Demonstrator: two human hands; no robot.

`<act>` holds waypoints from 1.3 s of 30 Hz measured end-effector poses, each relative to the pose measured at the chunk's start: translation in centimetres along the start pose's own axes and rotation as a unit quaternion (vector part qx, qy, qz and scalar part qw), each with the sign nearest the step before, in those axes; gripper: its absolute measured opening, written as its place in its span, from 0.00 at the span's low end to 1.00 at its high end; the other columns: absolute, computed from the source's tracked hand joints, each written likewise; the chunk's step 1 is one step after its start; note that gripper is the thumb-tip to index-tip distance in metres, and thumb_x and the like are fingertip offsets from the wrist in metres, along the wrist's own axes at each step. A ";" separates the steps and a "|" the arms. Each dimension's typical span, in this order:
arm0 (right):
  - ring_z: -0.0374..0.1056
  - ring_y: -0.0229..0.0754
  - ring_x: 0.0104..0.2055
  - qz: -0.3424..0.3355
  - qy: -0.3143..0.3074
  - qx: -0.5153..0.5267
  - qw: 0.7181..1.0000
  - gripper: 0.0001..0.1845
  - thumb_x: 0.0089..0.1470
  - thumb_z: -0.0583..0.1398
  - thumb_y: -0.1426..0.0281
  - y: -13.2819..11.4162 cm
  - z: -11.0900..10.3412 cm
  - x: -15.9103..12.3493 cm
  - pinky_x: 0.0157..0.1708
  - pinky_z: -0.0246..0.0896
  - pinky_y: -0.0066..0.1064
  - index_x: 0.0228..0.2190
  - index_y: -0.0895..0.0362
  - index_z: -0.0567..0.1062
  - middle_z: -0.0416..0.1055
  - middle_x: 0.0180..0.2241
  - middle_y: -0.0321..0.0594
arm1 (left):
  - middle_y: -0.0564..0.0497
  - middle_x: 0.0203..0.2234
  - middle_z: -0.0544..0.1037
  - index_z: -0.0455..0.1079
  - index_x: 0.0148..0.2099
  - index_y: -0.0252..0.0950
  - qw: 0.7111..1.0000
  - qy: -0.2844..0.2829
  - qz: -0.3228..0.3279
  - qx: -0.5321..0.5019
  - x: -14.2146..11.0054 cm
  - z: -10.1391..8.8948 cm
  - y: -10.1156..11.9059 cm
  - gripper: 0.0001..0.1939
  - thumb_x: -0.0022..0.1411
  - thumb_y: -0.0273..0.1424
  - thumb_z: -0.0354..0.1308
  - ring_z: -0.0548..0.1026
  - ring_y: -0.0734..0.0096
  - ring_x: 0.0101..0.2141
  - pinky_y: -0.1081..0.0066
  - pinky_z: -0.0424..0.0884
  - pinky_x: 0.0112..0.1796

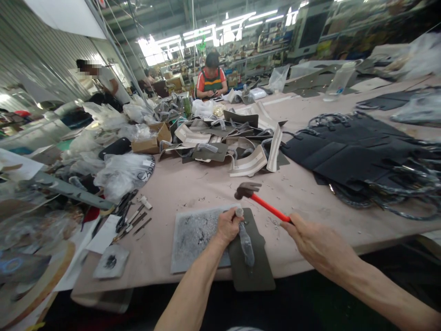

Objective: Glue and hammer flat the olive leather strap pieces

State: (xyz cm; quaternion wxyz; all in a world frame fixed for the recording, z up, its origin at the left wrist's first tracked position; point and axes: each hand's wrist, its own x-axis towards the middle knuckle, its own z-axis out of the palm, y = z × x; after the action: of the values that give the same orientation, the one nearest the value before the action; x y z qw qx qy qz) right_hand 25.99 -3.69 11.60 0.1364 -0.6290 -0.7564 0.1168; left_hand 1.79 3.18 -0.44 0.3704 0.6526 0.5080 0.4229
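My right hand (315, 243) is closed round the red handle of a hammer (267, 207), whose dark head hangs raised above the table. My left hand (228, 226) is closed on a metal punch tool (239, 213) held upright. The punch stands on a dark olive leather piece (253, 269) with a wrapped handle strap (246, 246) lying on it. That piece rests partly on a scuffed grey cutting slab (193, 236) near the table's front edge.
Scissors and small tools (129, 214) lie left of the slab. A heap of olive and cream cut pieces (227, 147) sits mid-table, black bag panels (358, 151) to the right, plastic bags (120, 172) at left. Two people work at the far end.
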 end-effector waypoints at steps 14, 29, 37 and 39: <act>0.69 0.43 0.30 0.132 -0.169 0.055 0.975 0.22 0.69 0.44 0.59 4.5 3.9 1.4 0.30 0.55 0.32 0.32 0.56 0.69 0.74 0.29 0.43 | 0.53 0.29 0.80 0.75 0.37 0.37 1.000 0.009 0.011 -0.008 0.1 -0.1 0.2 0.05 0.58 0.26 0.58 0.76 0.70 0.32 0.73 0.70 0.37; 0.67 0.54 0.47 -0.196 -0.042 -0.112 0.973 0.12 0.53 0.54 0.79 -8.2 6.9 1.5 0.46 0.60 0.43 0.38 0.60 0.74 0.72 0.46 0.55 | 0.53 0.25 0.79 0.71 0.33 0.33 0.928 0.227 -0.136 -0.261 2.0 -2.1 1.9 0.16 0.50 0.39 0.69 0.78 0.71 0.28 0.73 0.74 0.33; 0.76 0.51 0.37 0.022 -0.063 -0.011 0.998 0.20 0.66 0.51 0.65 -8.0 6.1 2.4 0.34 0.60 0.34 0.55 0.62 0.65 0.77 0.37 0.51 | 0.50 0.33 0.82 0.72 0.47 0.34 0.941 0.212 -0.024 -0.262 1.6 -5.7 5.3 0.20 0.55 0.37 0.70 0.81 0.69 0.35 0.67 0.77 0.43; 0.77 0.50 0.41 0.025 -0.074 0.026 0.997 0.25 0.66 0.51 0.65 -7.8 7.5 2.1 0.36 0.62 0.34 0.61 0.62 0.60 0.78 0.42 0.53 | 0.50 0.32 0.82 0.72 0.46 0.34 0.941 0.187 -0.053 -0.277 1.4 -4.4 4.2 0.21 0.53 0.37 0.71 0.81 0.69 0.34 0.68 0.77 0.42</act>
State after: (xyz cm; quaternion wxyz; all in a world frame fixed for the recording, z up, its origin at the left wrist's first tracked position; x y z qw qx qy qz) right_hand 15.78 -3.12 7.45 0.0929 -0.6339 -0.7449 0.1863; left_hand -0.67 3.88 5.24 0.4565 0.4056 0.4651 0.6410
